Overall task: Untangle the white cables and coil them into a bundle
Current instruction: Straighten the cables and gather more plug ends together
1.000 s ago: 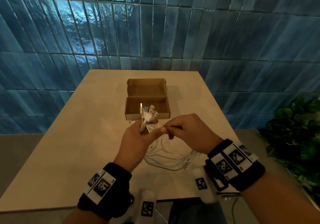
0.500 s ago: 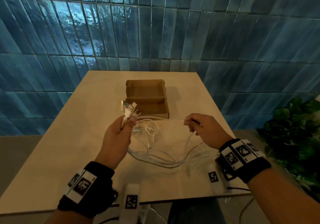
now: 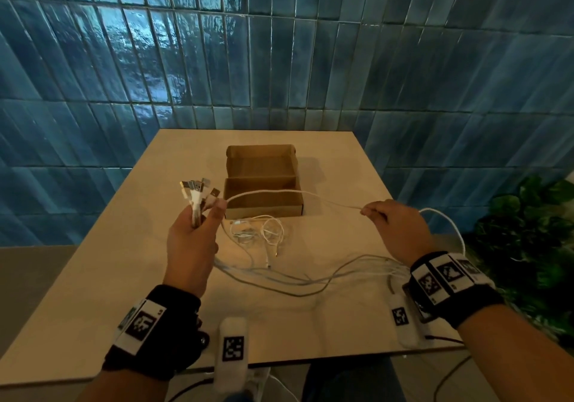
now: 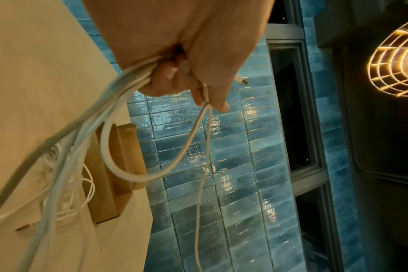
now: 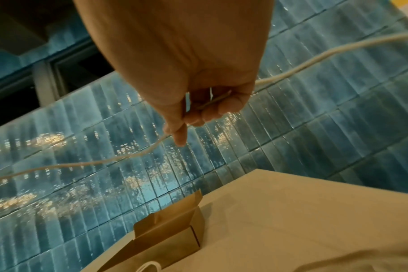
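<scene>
My left hand (image 3: 198, 224) is raised above the table and grips several white cables (image 4: 119, 86) near their ends, with the plugs (image 3: 197, 189) fanned out above the fist. One white cable (image 3: 279, 193) runs taut from that fist across to my right hand (image 3: 385, 220), which pinches it between thumb and fingers (image 5: 198, 117); past the hand it loops off to the right (image 3: 447, 220). The other cables (image 3: 295, 277) sag from my left fist onto the table towards my right wrist. A loose tangle of thin white cable (image 3: 264, 232) lies in front of the box.
An open brown cardboard box (image 3: 262, 184) stands at the middle of the beige table (image 3: 93, 277), behind both hands. Blue tiled wall (image 3: 279, 60) rises behind the table. A green plant (image 3: 528, 246) is beside the table's right edge.
My hands have moved apart: the left with the plug ends went left, the right slid right along one cable, drawing it taut. The cables now spread wider over the table.
</scene>
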Demonstrator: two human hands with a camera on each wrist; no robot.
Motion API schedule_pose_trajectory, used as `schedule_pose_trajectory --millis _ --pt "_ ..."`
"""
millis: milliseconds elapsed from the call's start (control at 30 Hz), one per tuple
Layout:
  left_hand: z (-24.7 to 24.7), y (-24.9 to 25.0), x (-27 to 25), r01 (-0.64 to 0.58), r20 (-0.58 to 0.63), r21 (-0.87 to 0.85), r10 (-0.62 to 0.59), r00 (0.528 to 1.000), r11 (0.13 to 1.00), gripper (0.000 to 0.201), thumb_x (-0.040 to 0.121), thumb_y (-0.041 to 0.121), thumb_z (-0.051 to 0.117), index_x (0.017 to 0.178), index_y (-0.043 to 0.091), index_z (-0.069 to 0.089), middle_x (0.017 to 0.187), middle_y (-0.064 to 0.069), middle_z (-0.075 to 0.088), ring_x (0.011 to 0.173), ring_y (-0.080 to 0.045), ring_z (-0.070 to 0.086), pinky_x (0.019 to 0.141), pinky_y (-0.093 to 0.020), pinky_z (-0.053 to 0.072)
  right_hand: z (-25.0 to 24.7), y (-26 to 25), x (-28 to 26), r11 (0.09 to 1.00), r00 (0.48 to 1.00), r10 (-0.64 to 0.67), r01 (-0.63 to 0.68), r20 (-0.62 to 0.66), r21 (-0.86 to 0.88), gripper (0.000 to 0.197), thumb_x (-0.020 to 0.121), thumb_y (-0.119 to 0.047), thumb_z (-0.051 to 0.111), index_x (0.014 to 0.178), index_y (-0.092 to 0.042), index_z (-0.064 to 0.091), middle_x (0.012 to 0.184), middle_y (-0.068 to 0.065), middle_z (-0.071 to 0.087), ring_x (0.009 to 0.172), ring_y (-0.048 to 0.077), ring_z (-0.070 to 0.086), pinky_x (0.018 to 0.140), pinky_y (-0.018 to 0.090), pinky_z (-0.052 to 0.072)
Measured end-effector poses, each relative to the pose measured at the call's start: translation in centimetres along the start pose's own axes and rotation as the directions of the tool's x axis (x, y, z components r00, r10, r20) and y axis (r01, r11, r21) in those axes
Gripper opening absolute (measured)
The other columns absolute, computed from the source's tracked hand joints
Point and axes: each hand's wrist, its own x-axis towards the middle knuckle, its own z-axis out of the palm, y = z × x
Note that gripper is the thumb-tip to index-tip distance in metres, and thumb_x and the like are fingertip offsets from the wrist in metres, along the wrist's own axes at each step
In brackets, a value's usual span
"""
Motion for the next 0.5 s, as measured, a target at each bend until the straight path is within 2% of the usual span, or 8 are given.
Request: schedule_pose_trajectory --millis 100,167,200,300,333,400,433,500 --pt "0.5 0.5 -0.4 -0.056 0.01 0.056 0.056 0.998 0.997 0.007 0.089 0.032 0.068 0.089 0.025 0.069 0.06 0.003 0.03 0.056 -0.014 0.027 0.055 -0.035 0.028 -0.1 -1.4 -0.2 0.999 0.993 -0.032 0.035 0.116 -0.021 0.018 0.094 -0.024 0.055 0.097 -0.017 0.072 0.087 -0.004 0.067 0.079 0.013 0.059 0.07 0.022 0.039" --pt "1.1 0.8 -0.8 -0.094 0.051 0.109 0.089 0.995 0.99 0.004 0.088 0.026 0.07 0.084 0.024 0.068 0.051 0.013 0.036 0.052 -0.009 0.033 0.057 -0.032 0.032 -0.3 -2.8 -0.4 0.998 0.988 -0.068 0.067 0.14 0.013 0.013 0.093 -0.025 0.056 0.088 -0.023 0.068 0.067 -0.013 0.059 0.062 0.004 0.051 0.06 0.019 0.034" --pt "1.5 0.9 -1.1 -0.111 0.091 0.137 0.099 0.991 0.984 0.01 0.088 0.022 0.069 0.079 0.024 0.065 0.047 0.014 0.04 0.048 -0.004 0.036 0.057 -0.029 0.033 -0.4 -3.5 -0.5 0.995 0.984 -0.091 0.084 0.154 0.053 0.012 0.093 -0.025 0.057 0.086 -0.025 0.067 0.062 -0.014 0.055 0.059 0.003 0.049 0.058 0.017 0.033" --pt "2.4 1.0 -1.8 -0.193 0.234 0.253 0.134 0.963 0.948 0.009 0.088 0.02 0.069 0.081 0.026 0.066 0.053 0.013 0.053 0.051 -0.001 0.044 0.057 -0.028 0.036 -0.6 -6.1 -1.0 0.97 0.948 -0.201 0.156 0.247 0.189 0.012 0.092 -0.025 0.058 0.087 -0.027 0.069 0.069 -0.018 0.06 0.067 -0.003 0.055 0.063 0.013 0.038" --pt "2.6 0.9 -1.9 -0.223 0.277 0.296 0.14 0.951 0.929 0.006 0.087 0.023 0.07 0.082 0.022 0.067 0.059 0.007 0.056 0.055 -0.004 0.046 0.059 -0.03 0.038 -0.6 -7.0 -1.1 0.956 0.931 -0.242 0.181 0.273 0.231 0.013 0.092 -0.024 0.058 0.088 -0.025 0.071 0.07 -0.019 0.06 0.068 -0.005 0.056 0.062 0.012 0.039" --pt "3.1 0.4 -2.2 -0.248 0.365 0.334 0.118 0.923 0.909 0.017 0.085 0.028 0.071 0.086 0.012 0.068 0.068 -0.011 0.058 0.061 -0.01 0.047 0.06 -0.032 0.038 -0.4 -8.6 -1.4 0.928 0.908 -0.299 0.205 0.293 0.312 0.015 0.093 -0.022 0.058 0.09 -0.02 0.072 0.065 -0.014 0.06 0.062 -0.001 0.055 0.059 0.016 0.042" --pt "3.5 0.3 -2.5 -0.242 0.402 0.322 0.099 0.91 0.915 0.02 0.086 0.029 0.07 0.089 0.009 0.068 0.067 -0.013 0.054 0.059 -0.009 0.044 0.057 -0.028 0.036 -0.3 -9.3 -1.5 0.913 0.903 -0.318 0.209 0.288 0.351 0.015 0.093 -0.022 0.057 0.088 -0.02 0.071 0.063 -0.01 0.059 0.059 0.002 0.053 0.058 0.021 0.044" --pt "3.9 0.5 -2.9 -0.236 0.463 0.282 0.083 0.883 0.93 0.023 0.089 0.027 0.066 0.089 0.004 0.068 0.057 0.002 0.046 0.052 -0.003 0.035 0.052 -0.02 0.028 -0.2 -10.2 -1.6 0.882 0.898 -0.342 0.205 0.276 0.425 0.017 0.094 -0.018 0.055 0.084 -0.023 0.067 0.06 -0.008 0.056 0.056 0.003 0.051 0.055 0.021 0.044"
